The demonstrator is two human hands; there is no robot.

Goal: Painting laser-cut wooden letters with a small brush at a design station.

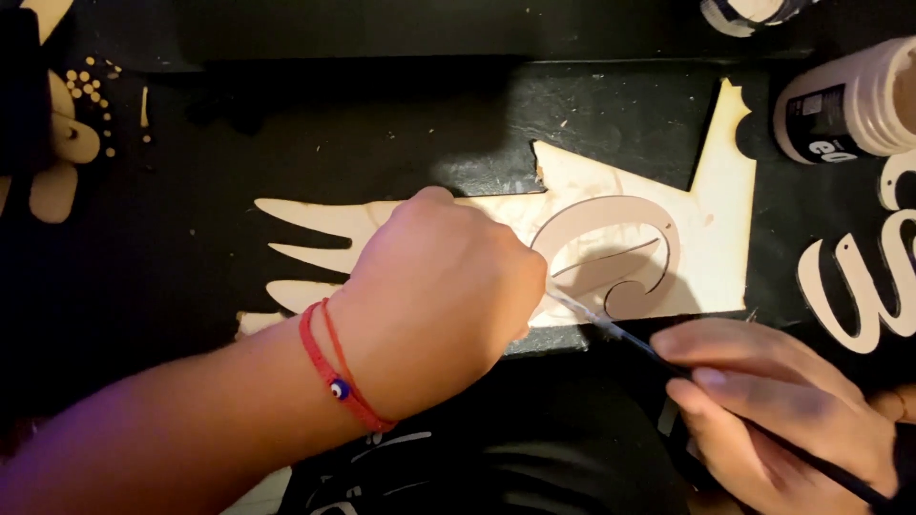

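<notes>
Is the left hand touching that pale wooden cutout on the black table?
Touching. The head view shows the left hand lying on top of the pale wooden cutout, covering its middle, while the right hand holds a thin brush toward it.

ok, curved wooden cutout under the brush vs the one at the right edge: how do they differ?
The curved cutout lies on a pale wooden sheet; the right-edge cutout lies straight on the black surface. The curved cutout is fully in view, pinned by the left hand with the right hand's brush at its lower edge; the right-edge one is untouched and cropped by the frame. Both are flat, pale and curved.
</notes>
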